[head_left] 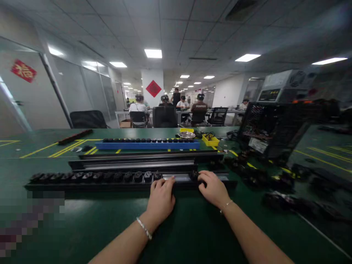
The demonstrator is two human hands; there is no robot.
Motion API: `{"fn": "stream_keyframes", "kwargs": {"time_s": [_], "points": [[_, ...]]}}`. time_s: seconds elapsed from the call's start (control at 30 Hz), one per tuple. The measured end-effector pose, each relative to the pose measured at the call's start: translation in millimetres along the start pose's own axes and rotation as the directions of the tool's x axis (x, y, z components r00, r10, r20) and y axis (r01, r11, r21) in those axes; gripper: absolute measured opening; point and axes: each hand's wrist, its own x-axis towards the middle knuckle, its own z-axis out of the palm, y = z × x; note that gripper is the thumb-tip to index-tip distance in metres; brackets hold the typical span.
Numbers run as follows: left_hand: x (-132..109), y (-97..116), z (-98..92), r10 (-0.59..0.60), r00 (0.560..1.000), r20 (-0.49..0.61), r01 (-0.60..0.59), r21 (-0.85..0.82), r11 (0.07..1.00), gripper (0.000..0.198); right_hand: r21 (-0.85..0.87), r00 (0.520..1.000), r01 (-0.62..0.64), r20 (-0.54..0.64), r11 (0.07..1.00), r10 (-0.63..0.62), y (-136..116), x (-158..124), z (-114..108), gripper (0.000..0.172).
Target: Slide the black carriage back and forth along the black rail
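A long black channel (110,186) lies across the bench in front of me. A row of small black round parts (118,176) fills its left portion, and bare silvery metal shows farther right. My left hand (161,196) rests on the channel's near edge by the end of the row, its fingers stretched out over the rim and partly apart. To the right, my right hand (213,187) is closed on a single black part (194,176) in the channel, apart from the row. The fingertips partly hide that part, so its exact kind cannot be made out.
Behind are other black channels (132,164) and a blue tray (148,146) of similar parts. A yellow bin (210,140), a metal dish (187,135) and an opened computer case (271,128) stand farther back. Dark parts (299,205) lie at right. People sit beyond.
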Motion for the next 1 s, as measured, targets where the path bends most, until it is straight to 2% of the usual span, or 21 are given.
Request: {"fn": "stream_keyframes", "kwargs": {"time_s": [0.07,0.2,0.27,0.43,1.0], "points": [[1,1,0.0,0.000,1.000,-0.008,0.000,0.000,1.000,0.054,-0.009,0.993,-0.112,-0.048,0.994,0.112,-6,3,6,0.016],[2,2,1.3,-0.011,1.000,-0.015,0.011,0.002,1.000,0.053,-0.027,0.961,-0.255,-0.119,0.967,0.250,-14,9,15,0.037],[3,3,2.0,-0.017,1.000,-0.013,0.017,0.002,1.000,0.051,-0.041,0.960,-0.260,-0.118,0.965,0.254,-15,10,17,0.041],[3,2,0.9,-0.015,1.000,0.002,0.015,-0.007,1.000,0.052,-0.041,0.955,-0.290,-0.075,0.956,0.287,-17,10,15,0.033],[3,3,-2.3,-0.033,0.999,0.037,0.033,-0.001,0.999,0.053,-0.084,0.929,-0.365,-0.095,0.927,0.358,-13,11,9,0.030]]}}
